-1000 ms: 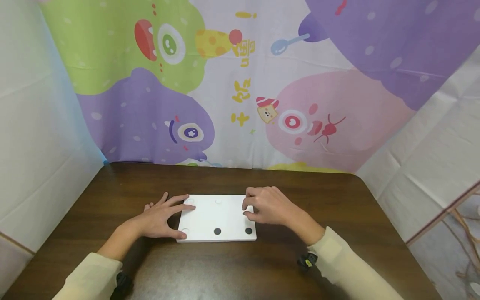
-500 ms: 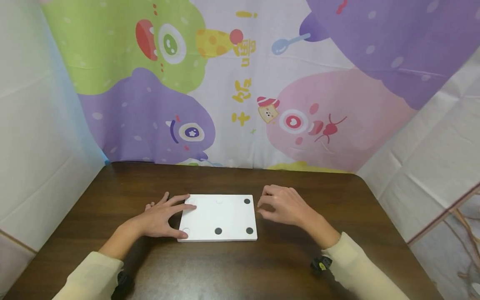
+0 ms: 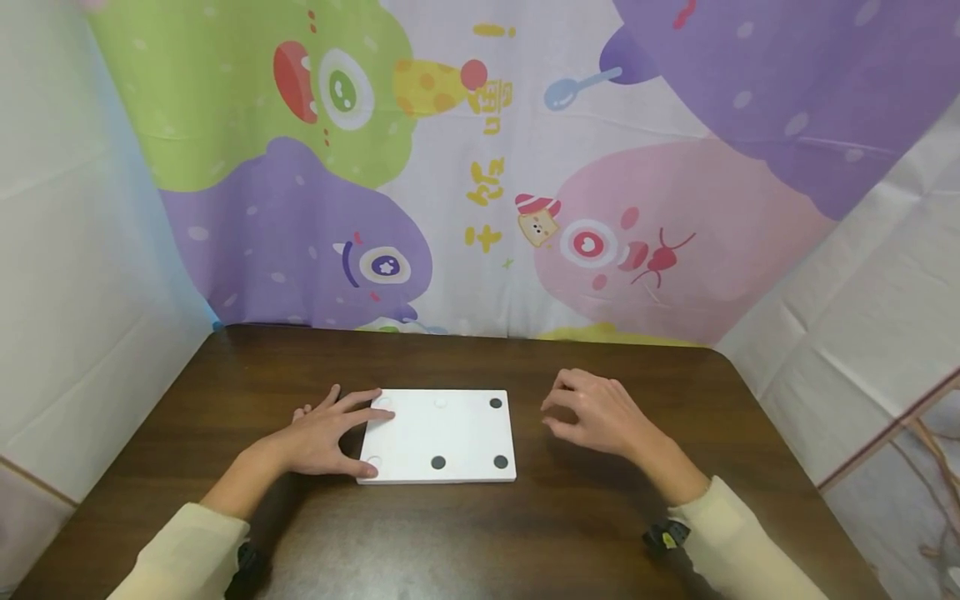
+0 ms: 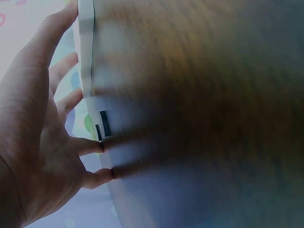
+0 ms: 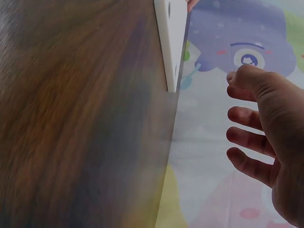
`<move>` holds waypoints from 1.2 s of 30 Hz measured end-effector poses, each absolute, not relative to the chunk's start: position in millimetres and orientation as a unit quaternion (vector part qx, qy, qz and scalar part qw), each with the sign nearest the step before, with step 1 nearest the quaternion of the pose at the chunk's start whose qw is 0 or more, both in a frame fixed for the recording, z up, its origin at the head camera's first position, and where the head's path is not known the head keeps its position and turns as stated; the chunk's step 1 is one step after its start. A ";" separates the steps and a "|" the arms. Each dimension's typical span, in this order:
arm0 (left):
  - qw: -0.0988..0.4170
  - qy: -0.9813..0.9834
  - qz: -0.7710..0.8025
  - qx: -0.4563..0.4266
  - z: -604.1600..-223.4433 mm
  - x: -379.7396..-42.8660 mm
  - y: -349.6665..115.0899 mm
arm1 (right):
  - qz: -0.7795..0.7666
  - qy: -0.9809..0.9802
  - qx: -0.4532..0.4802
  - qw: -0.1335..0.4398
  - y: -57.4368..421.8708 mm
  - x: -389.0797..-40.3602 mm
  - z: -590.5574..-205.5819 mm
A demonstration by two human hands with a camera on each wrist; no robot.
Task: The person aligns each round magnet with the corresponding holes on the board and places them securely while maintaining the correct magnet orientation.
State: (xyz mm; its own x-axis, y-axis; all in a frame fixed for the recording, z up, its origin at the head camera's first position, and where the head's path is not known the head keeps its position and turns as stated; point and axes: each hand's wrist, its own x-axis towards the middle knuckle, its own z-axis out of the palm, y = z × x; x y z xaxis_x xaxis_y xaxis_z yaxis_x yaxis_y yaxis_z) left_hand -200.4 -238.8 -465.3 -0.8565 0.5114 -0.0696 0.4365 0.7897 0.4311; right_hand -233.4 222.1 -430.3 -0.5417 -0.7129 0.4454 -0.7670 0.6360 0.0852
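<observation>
A white rectangular board (image 3: 457,433) lies flat on the brown table. My left hand (image 3: 318,437) has its fingers spread, and the thumb and some fingertips rest on the board's left end. Dark round discs show at the board's near middle (image 3: 438,462), near right corner (image 3: 500,462) and far right corner (image 3: 496,403). Pale circles mark the other spots, such as the far middle circle (image 3: 440,403). To the right of the board hovers my right hand (image 3: 596,414), fingers loosely bent, with nothing visible in its grasp. Small black pieces (image 4: 104,123) lie beyond my left fingers.
The dark wooden table (image 3: 450,542) ends at a cartoon-printed curtain (image 3: 465,317) behind. White fabric walls (image 3: 862,350) stand on both sides. Each wrist wears a black strapped device (image 3: 666,537).
From over the board's far right corner, my right hand has drawn away to the right. The dark disc there is now uncovered. My left hand has stayed in place.
</observation>
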 end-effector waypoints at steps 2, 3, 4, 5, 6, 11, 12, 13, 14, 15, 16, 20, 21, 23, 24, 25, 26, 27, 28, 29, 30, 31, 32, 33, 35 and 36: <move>0.092 0.942 0.204 0.252 -465.9 -200.5 -238.6 | 0.063 -0.878 0.416 0.226 226.8 -234.4 -432.4; 0.091 0.942 0.204 0.252 -465.9 -200.4 -238.5 | 0.066 -0.880 0.413 0.226 228.9 -235.1 -433.5; 0.091 0.942 0.204 0.251 -465.8 -200.3 -238.5 | 0.068 -0.881 0.411 0.226 231.1 -236.1 -434.7; 0.091 0.942 0.203 0.250 -465.6 -200.1 -238.4 | 0.071 -0.882 0.409 0.225 233.1 -237.0 -435.8; 0.091 0.942 0.203 0.250 -465.3 -199.9 -238.3 | 0.073 -0.882 0.407 0.225 235.1 -237.9 -436.9; 0.093 0.942 0.204 0.250 -463.1 -199.4 -237.9 | 0.085 -0.885 0.399 0.223 243.0 -241.9 -442.0; 0.093 0.942 0.204 0.250 -462.8 -199.4 -237.8 | 0.087 -0.886 0.398 0.221 244.4 -242.2 -442.9; 0.094 0.942 0.204 0.250 -462.6 -199.5 -237.6 | 0.088 -0.888 0.395 0.219 245.7 -242.6 -443.6; 0.095 0.942 0.205 0.249 -462.4 -199.6 -237.5 | 0.090 -0.889 0.394 0.216 247.1 -242.8 -444.1; 0.095 0.942 0.205 0.248 -462.4 -199.7 -237.4 | 0.091 -0.891 0.391 0.213 248.4 -242.9 -444.4; 0.096 0.942 0.205 0.248 -462.4 -199.8 -237.3 | 0.092 -0.893 0.388 0.209 249.8 -243.0 -444.4; 0.096 0.942 0.204 0.248 -463.1 -200.0 -237.2 | 0.094 -0.902 0.378 0.189 255.8 -242.3 -441.3; 0.096 0.942 0.205 0.248 -463.3 -200.0 -237.2 | 0.094 -0.904 0.375 0.182 257.4 -242.0 -440.2; 0.096 0.942 0.205 0.248 -463.3 -200.2 -237.4 | 0.092 -0.911 0.367 0.165 261.0 -241.9 -436.8; 0.097 0.942 0.205 0.249 -463.3 -200.3 -237.4 | 0.091 -0.915 0.363 0.154 262.9 -241.9 -435.2; 0.097 0.942 0.204 0.249 -463.2 -200.3 -237.5 | 0.091 -0.918 0.358 0.141 264.8 -241.9 -433.5; 0.098 0.942 0.205 0.248 -463.1 -200.4 -237.6 | 0.090 -0.923 0.351 0.127 266.7 -242.1 -431.8; 0.098 0.942 0.205 0.248 -463.1 -200.5 -237.6 | 0.089 -0.928 0.343 0.112 268.6 -242.3 -430.1; 0.099 0.942 0.205 0.248 -463.1 -200.7 -237.7 | 0.090 -0.933 0.335 0.095 270.3 -242.5 -428.2; 0.099 0.942 0.205 0.248 -463.1 -200.7 -237.7 | 0.089 -0.938 0.326 0.077 271.9 -242.7 -426.2; 0.100 0.942 0.205 0.248 -463.1 -200.9 -237.8 | 0.088 -0.942 0.317 0.059 273.2 -242.9 -424.1; 0.100 0.942 0.204 0.248 -463.1 -200.9 -237.9 | 0.086 -0.946 0.309 0.042 274.5 -243.3 -422.2; 0.100 0.942 0.205 0.248 -463.3 -201.0 -237.9 | 0.084 -0.950 0.300 0.025 275.7 -243.8 -420.2; 0.100 0.942 0.204 0.248 -463.4 -200.9 -238.0 | 0.082 -0.952 0.294 0.009 276.6 -244.2 -418.2; 0.099 0.942 0.204 0.249 -463.5 -200.3 -238.3 | 0.073 -0.956 0.284 -0.019 278.0 -245.4 -414.7; 0.099 0.942 0.204 0.249 -463.4 -200.1 -238.4 | 0.068 -0.957 0.280 -0.032 278.5 -245.9 -413.1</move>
